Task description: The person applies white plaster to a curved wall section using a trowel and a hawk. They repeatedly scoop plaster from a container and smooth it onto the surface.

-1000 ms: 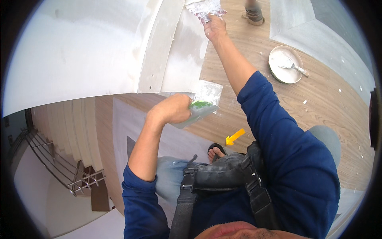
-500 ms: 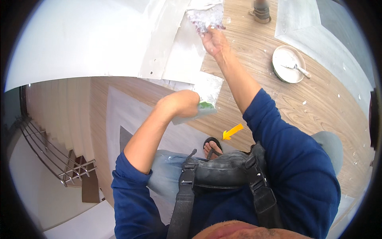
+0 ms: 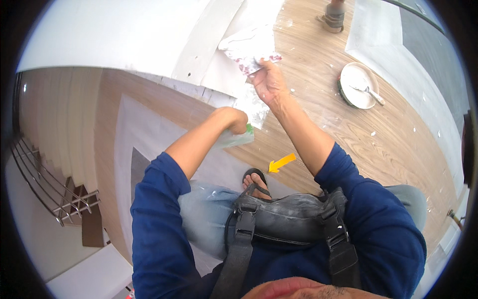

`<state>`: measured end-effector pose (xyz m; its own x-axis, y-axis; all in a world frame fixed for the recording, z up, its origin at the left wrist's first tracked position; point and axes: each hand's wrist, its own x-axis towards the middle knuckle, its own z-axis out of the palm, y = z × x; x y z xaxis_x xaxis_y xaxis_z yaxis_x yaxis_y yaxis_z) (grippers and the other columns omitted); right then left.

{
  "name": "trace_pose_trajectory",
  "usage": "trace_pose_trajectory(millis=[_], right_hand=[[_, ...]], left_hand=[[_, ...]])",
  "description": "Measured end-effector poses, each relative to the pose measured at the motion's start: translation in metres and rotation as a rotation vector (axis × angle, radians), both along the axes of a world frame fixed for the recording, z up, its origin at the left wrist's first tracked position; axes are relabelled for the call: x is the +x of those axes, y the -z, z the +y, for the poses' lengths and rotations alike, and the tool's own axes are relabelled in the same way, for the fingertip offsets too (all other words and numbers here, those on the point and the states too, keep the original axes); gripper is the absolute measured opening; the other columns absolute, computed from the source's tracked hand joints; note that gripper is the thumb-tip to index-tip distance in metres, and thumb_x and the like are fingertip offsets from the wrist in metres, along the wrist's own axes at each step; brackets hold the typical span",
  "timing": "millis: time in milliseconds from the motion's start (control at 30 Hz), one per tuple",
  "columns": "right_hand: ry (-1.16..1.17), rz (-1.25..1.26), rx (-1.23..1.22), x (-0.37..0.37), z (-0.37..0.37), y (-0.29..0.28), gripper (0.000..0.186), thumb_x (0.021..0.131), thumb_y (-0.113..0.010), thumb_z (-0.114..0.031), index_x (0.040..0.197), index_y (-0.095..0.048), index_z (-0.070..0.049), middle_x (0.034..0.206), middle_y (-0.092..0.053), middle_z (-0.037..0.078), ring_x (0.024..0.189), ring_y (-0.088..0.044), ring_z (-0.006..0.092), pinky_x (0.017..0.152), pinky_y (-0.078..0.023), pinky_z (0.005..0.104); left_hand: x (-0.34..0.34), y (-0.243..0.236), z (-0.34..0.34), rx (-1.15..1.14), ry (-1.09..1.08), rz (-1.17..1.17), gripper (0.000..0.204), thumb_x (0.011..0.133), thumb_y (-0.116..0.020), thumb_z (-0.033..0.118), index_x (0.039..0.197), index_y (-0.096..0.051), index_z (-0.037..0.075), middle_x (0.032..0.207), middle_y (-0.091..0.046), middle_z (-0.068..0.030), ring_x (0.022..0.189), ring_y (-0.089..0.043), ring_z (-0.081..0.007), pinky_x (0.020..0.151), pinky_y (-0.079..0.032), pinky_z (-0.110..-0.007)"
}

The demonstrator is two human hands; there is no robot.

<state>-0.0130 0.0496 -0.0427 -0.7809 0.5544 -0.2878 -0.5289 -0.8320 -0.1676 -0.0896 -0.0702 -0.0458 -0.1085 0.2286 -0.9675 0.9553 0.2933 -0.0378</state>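
1. Plastic bag (image 3: pixel 238 138) with a green patch sits near the middle, gripped in the closed left hand (image 3: pixel 230 119).
2. Crumpled plastic sheet (image 3: pixel 249 50) at 12 o'clock is pinched by the right hand (image 3: pixel 268 82), against a white board (image 3: pixel 149 35).
3. Yellow arrow mark (image 3: pixel 282 162) lies on the wooden floor (image 3: pixel 318 114), beside a sandalled foot (image 3: pixel 255 182).
4. White plate (image 3: pixel 357 84) with a tool sits at 2 o'clock.

Both forearms reach forward from rolled-up blue sleeves. The left hand (image 3: pixel 230 119) is curled into a closed grip, knuckles up, wrist bent slightly downward. The right hand (image 3: pixel 268 82) is raised farther ahead, arm nearly straight, fingers (image 3: pixel 259 67) pinched together at the fingertips.
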Motion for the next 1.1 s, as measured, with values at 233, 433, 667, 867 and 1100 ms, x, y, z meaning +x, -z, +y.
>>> trace_pose_trajectory(millis=[233,433,667,867,1100], right_hand=[[0.048,-0.522,0.519,-0.011,0.013,-0.059,0.021,0.089,-0.057,-0.001,0.103,-0.059,0.013,0.097,-0.066,0.016,0.084,-0.071,0.0263,0.077,-0.062,0.0410],[0.022,-0.516,0.701,-0.031,0.037,-0.094,0.019,0.087,-0.059,0.000,0.095,-0.061,0.017,0.085,-0.065,0.017,0.071,-0.071,0.0251,0.069,-0.065,0.0338],[0.020,-0.665,0.761,-0.012,0.045,-0.079,0.025,0.086,-0.059,-0.005,0.093,-0.062,0.018,0.079,-0.066,0.021,0.071,-0.072,0.0265,0.059,-0.058,0.0275],[-0.013,-0.578,0.786,-0.028,0.026,-0.076,0.029,0.089,-0.058,-0.006,0.099,-0.059,0.020,0.082,-0.064,0.019,0.071,-0.072,0.0262,0.067,-0.062,0.0302],[0.081,-0.522,0.756,-0.030,0.029,-0.100,0.026,0.089,-0.058,-0.007,0.096,-0.060,0.018,0.086,-0.064,0.018,0.070,-0.069,0.0245,0.066,-0.062,0.0336]], left_hand=[[0.015,-0.029,0.009,0.053,0.010,-0.052,0.038,0.076,-0.060,0.011,0.109,-0.074,0.000,0.113,-0.071,-0.0205,0.101,-0.070,-0.0349,0.085,-0.054,-0.046],[0.010,-0.041,-0.006,0.103,-0.065,-0.026,0.037,0.074,-0.057,0.007,0.105,-0.072,-0.008,0.106,-0.071,-0.0266,0.095,-0.071,-0.0369,0.082,-0.055,-0.045],[0.008,-0.034,-0.004,0.110,-0.053,-0.019,0.036,0.076,-0.058,0.010,0.106,-0.073,-0.004,0.110,-0.072,-0.0229,0.097,-0.070,-0.0352,0.083,-0.054,-0.045],[0.018,-0.044,0.009,0.158,-0.034,-0.056,0.036,0.075,-0.056,0.007,0.103,-0.072,-0.009,0.105,-0.071,-0.0280,0.094,-0.071,-0.0372,0.081,-0.055,-0.046],[0.010,-0.044,-0.006,0.135,-0.044,-0.016,0.037,0.078,-0.057,0.011,0.108,-0.072,-0.004,0.111,-0.071,-0.0234,0.099,-0.070,-0.0355,0.084,-0.054,-0.045]])
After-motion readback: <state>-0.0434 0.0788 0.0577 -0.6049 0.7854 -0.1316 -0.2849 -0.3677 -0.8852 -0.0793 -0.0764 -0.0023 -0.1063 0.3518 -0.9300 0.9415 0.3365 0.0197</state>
